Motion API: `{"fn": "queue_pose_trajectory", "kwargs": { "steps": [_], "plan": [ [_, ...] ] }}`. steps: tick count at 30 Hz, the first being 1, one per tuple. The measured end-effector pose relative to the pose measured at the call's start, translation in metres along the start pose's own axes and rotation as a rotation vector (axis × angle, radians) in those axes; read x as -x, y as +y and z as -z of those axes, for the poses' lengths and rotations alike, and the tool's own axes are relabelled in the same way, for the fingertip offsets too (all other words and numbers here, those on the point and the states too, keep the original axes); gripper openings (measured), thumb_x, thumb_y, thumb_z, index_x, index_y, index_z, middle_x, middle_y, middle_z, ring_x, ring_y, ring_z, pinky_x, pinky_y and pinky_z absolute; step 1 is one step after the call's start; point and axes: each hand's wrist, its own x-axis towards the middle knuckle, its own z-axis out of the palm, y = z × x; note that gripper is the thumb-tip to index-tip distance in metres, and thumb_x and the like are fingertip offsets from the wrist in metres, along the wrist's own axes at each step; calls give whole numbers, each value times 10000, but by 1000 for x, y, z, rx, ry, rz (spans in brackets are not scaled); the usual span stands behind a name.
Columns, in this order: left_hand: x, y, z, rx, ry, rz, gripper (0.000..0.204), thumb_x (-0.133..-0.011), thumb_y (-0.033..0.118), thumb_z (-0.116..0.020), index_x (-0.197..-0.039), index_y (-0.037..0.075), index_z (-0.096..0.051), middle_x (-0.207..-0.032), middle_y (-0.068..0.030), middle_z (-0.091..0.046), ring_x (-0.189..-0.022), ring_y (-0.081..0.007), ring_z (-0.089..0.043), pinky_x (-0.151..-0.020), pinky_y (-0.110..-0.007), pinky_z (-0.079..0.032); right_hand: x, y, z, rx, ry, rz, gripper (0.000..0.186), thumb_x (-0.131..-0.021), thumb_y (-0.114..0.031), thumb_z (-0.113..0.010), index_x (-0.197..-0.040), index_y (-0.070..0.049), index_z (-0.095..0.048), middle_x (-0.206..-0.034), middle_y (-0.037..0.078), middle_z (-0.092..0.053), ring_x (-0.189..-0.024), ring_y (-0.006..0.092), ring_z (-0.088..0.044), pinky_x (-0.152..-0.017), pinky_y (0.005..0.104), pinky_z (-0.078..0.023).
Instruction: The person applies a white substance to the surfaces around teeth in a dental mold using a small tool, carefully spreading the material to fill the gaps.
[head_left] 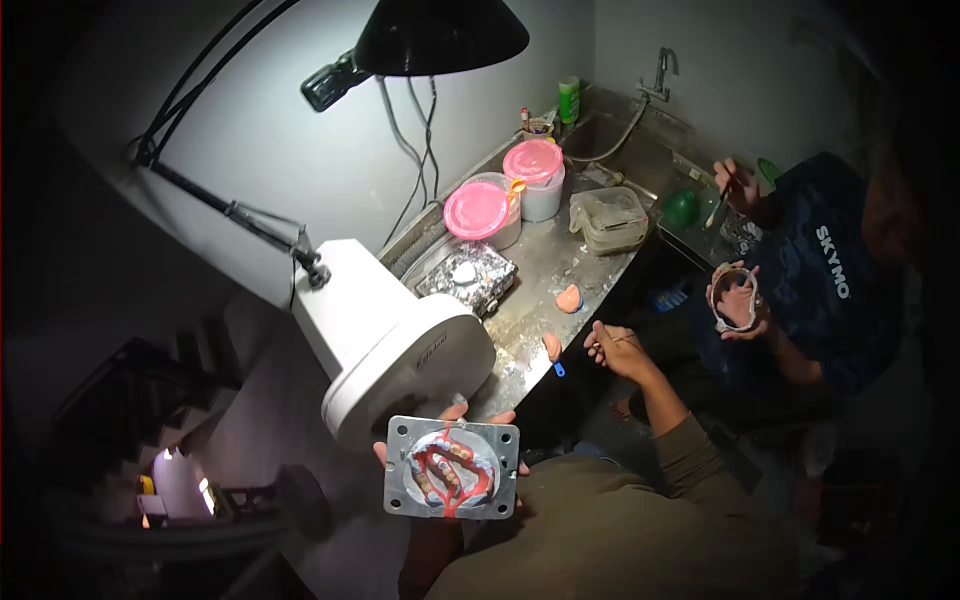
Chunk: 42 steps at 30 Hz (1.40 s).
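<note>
My left hand (pixel 456 411) holds a metal dental flask plate (pixel 403 472) from beneath, fingers showing around its edges. Set in the plate is a round pale cast (pixel 484 462) with tooth shapes and red wax-like strips across it. Off to the right, my right hand (pixel 622 354) is closed on a thin stick-like tool (pixel 626 338), its tip too small to make out. Nearest that hand, at the counter's edge, lies a peach-coloured dental impression (pixel 551 346) with a blue handle. Another peach impression (pixel 568 298) sits just beyond it.
A white machine (pixel 410 360) and black lamp (pixel 440 40) stand at left. Pink-lidded tubs (pixel 478 210), a grimy stove-like box (pixel 468 278) and a clear container (pixel 610 222) occupy the metal counter (pixel 535 262). At right, a co-worker (pixel 800 270) holds a brush and a pale ring.
</note>
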Motion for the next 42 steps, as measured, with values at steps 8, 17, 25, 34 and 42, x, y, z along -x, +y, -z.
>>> {"fn": "queue_pose_trajectory", "kwargs": {
  "steps": [8, 17, 25, 34, 42],
  "plan": [
    [-114, 93, 38, 55, -139, 231, 1049, -813, 820, -572, -1629, 267, -214, -1681, -242, -43, -1371, -669, -280, -1002, -822, -359, -109, -34, 23, -93, 69, 54, 734, -1092, -584, -275, -1015, -2, -716, -967, 78, -719, -908, 175, -669, -843, 314, -539],
    [-244, 111, 27, -153, 15, -38, 1087, -811, 893, -472, -1619, 209, -226, -1617, -363, -153, -1333, -658, -373, -885, -823, -440, -348, -78, 102, -181, 282, 224, 356, -1076, -295, -519, -1032, 21, -677, -964, 127, -731, -787, 270, -696, -749, 371, -527],
    [-360, 130, 26, -115, 302, 6, 802, -968, 709, -374, -1588, 201, -342, -1460, -281, -498, -1276, -571, -495, -895, -800, -429, -552, -54, 115, 159, 574, -26, 444, -892, -360, -773, -950, 77, -718, -891, 205, -741, -722, 279, -684, -681, 416, -524],
    [-383, 124, 55, -391, 320, -464, 801, -972, 700, -378, -1605, 214, -301, -1608, -271, -294, -1204, -610, -491, -795, -759, -493, -544, -97, 156, -675, 365, 33, 132, -956, -178, -689, -910, -58, -656, -663, -13, -542, -467, 78, -410, -407, 293, -265],
    [-408, 99, 61, -549, 349, -551, 678, -1013, 557, -418, -1577, 190, -326, -1625, -263, -212, -1138, -491, -485, -767, -622, -536, -556, -99, 98, -445, 41, 81, 247, -962, -213, -680, -1024, 25, -699, -788, 82, -659, -647, 174, -604, -557, 336, -465]
  ]
}}
